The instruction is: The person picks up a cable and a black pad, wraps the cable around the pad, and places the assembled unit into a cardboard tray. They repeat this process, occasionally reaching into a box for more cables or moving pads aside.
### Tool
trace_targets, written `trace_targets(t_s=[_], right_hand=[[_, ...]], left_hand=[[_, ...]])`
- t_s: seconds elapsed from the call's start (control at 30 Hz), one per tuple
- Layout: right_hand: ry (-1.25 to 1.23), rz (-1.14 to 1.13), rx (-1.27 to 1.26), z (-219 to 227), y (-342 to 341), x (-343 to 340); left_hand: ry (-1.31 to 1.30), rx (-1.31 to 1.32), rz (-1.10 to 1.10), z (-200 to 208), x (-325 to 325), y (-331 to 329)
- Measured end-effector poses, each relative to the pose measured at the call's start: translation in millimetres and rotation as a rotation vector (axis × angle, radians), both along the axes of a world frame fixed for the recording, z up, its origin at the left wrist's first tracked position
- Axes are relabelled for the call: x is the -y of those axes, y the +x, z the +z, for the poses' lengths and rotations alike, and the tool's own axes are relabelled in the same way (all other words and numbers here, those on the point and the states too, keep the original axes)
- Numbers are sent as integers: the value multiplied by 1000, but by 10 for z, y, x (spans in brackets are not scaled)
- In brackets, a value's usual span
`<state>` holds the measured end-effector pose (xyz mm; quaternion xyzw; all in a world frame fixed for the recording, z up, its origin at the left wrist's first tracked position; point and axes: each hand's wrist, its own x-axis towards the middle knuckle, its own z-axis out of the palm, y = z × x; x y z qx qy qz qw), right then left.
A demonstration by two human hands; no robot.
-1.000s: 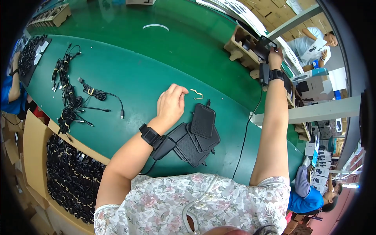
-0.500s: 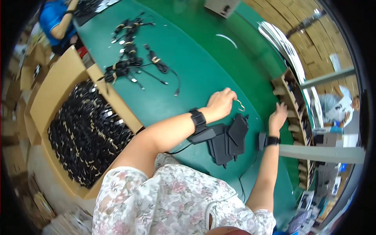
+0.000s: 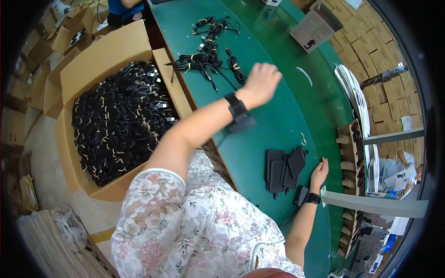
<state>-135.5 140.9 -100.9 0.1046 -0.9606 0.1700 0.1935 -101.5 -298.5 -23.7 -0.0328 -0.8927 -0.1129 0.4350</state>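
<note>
My left hand (image 3: 263, 84) is raised over the green table with its fingers curled in. The back of the hand hides whatever they may hold. Closest to it lies a black cable bundle (image 3: 235, 68) bound with a tan tie, and left of that spreads a heap of more bundled black cables (image 3: 199, 61). My right hand (image 3: 319, 174) rests low at the table's right side, fingers stretched out and nothing in them. Beside it lie several flat black cases with short plug ends (image 3: 277, 172), partly overlapping. A loose tan twist tie (image 3: 303, 139) sits just beyond them.
A large open carton (image 3: 62, 139) full of tied black cables stands at the table's left. A wooden slotted rack (image 3: 348, 153) lines the right side, near a grey metal bar (image 3: 375, 204). A printed box (image 3: 315, 30) stands at the far edge. Another person (image 3: 124, 10) is at the far left.
My left hand has moved away from the twist tie toward the far cable bundles. My right hand has come back from the rack, closer to the black cases. The whole view has shifted.
</note>
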Motion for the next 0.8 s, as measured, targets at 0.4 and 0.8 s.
trace_targets(t_s=[0.4,0.8], right_hand=[[-17,151,-141,701,275,718],[-58,484,-55,1195,744,1894]], left_hand=[[-151,245,52,-129,923,431],[80,57,-573,311,-785,617]])
